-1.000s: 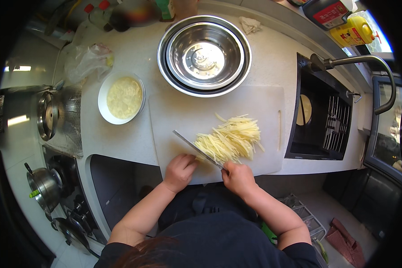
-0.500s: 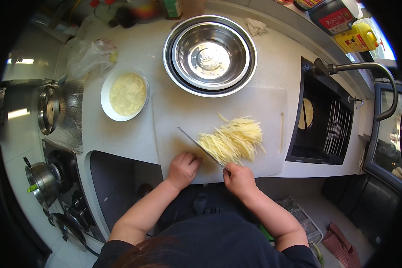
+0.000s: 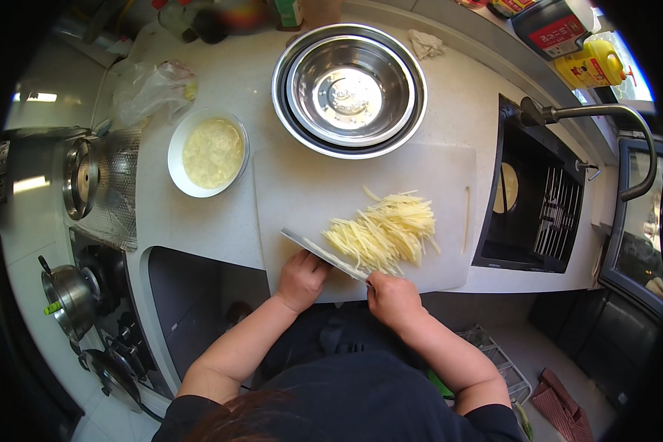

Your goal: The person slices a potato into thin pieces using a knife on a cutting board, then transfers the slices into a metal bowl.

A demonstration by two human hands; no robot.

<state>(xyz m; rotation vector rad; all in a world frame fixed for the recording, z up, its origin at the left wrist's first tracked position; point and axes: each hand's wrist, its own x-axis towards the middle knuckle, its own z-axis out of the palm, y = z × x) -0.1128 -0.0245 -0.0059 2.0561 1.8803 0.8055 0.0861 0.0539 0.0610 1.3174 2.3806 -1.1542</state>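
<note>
My right hand (image 3: pixel 394 300) is closed round the handle of a kitchen knife at the near edge of a white cutting board (image 3: pixel 295 177). The broad blade (image 3: pixel 325 256) points up and left, tilted so its flat side shows, with a pale strip clinging to it. My left hand (image 3: pixel 302 283) has its fingers curled in beside the blade, close to or touching it; whatever lies under those fingers is hidden. A loose heap of pale yellow strips, likely shredded potato (image 3: pixel 387 230), lies on the board just right of the blade.
Nested steel bowls (image 3: pixel 287 110) stand behind the board. A white bowl (image 3: pixel 178 171) of cloudy liquid with pale pieces sits to the left, near a plastic bag (image 3: pixel 151 92). On the right are a dark sink (image 3: pixel 527 228) and a faucet (image 3: pixel 630 110).
The knife has shifted left and nearer, away from the strips, and its blade has turned from edge-on to show its flat side. My left hand stays nearly in place.
</note>
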